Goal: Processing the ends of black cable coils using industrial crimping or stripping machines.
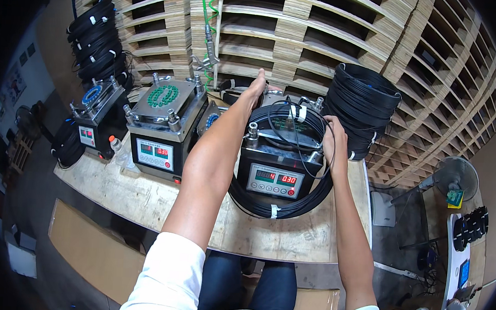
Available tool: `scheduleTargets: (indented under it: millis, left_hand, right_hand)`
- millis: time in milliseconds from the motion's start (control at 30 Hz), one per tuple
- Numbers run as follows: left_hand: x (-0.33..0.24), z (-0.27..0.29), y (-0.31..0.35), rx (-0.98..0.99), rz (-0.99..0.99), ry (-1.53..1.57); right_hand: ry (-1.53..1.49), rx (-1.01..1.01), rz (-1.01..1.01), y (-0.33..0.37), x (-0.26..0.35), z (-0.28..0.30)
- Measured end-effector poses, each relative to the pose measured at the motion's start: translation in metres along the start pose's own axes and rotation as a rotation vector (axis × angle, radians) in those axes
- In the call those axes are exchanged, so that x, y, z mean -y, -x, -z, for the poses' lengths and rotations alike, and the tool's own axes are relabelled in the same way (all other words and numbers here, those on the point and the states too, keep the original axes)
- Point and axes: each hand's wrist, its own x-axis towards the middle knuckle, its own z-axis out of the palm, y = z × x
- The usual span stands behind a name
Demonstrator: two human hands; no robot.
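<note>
A large coil of black cable (308, 206), bound with white ties, loops upright around the front of a polishing machine (275, 161) with a lit red display. My right hand (335, 141) grips the coil's right side, fingers curled round it. Loose cable strands hang across the machine's top plate, partly covering green fittings there. My left hand (256, 88) reaches past the machine's far left corner, fingers stretched out and nothing visible in them. Behind it lies another black cable bundle (229, 87), partly hidden by my arm.
Two similar machines stand to the left, one with a green ring (162, 96), one with a blue ring (92, 95). Tall black cable stacks rise at right (360, 99) and far left (96, 43). Wooden pallets (290, 21) line the back. A fan (455, 178) stands at right.
</note>
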Motion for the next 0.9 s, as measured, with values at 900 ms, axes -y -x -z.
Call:
scheduleTargets:
  millis: [900]
  left_hand:
    - [0.091, 0.002, 0.265, -0.563, -1.166, -1.272]
  right_hand:
    - [0.074, -0.196, 0.063, 0.024, -0.027, -0.009]
